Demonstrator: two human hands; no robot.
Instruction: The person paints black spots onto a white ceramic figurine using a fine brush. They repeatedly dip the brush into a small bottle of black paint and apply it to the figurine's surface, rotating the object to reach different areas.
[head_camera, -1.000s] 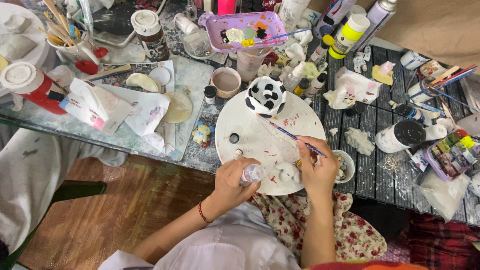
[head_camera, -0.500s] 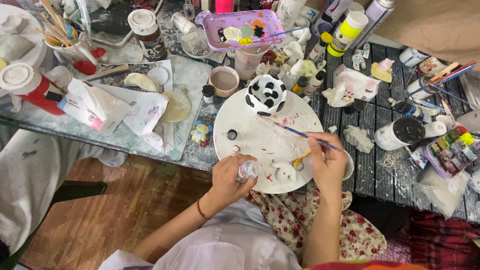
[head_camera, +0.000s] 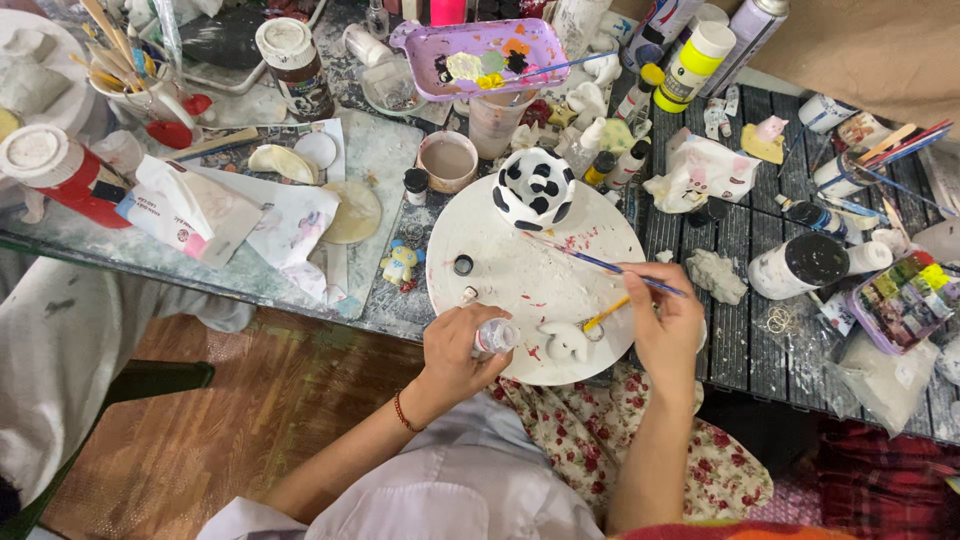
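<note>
Left hand: fingers closed round small paint bottle, tipped over near edge of round white board. Right hand: fingers pinching two brushes. Small white figurine between hands looks unpainted; spotted cup at far edge looks finished.

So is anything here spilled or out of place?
Nothing is knocked over. The white round board carries red paint smears beside the small white figure, and white splatter marks the dark slatted table. It looks like ordinary painting mess.

Yellow-capped spray can, table's far edge
</note>
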